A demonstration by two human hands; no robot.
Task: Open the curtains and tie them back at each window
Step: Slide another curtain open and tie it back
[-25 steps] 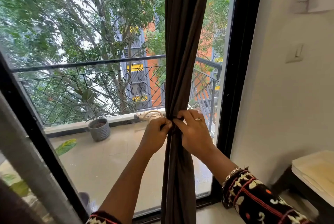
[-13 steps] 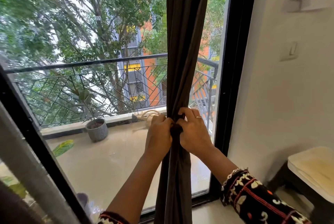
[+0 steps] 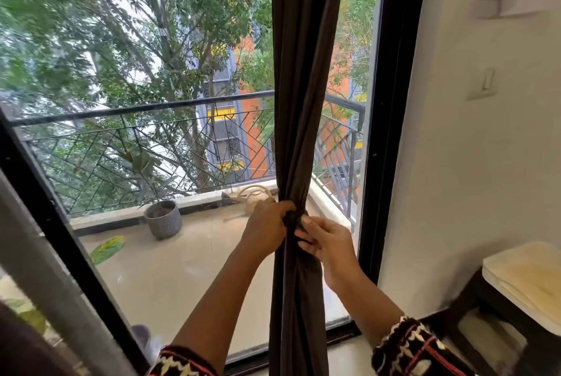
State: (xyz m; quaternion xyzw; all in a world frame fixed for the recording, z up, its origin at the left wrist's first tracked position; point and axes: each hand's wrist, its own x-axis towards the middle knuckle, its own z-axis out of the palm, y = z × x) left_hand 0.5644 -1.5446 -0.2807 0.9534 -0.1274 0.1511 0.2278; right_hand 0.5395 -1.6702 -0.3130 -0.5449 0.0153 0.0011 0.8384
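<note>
In front of the balcony window [image 3: 182, 163], the gathered dark brown curtain [image 3: 306, 102] hangs bunched between both hands: left hand [image 3: 267, 228] fingers clamp its knotted waist, right hand [image 3: 331, 243] fingers pinch it just below.

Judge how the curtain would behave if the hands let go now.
The curtain looks soft and floppy: it folds narrow where the left hand and right hand pinch it. Released, it would probably loosen and spread. It seems light; fingers alone bunch it.
</note>
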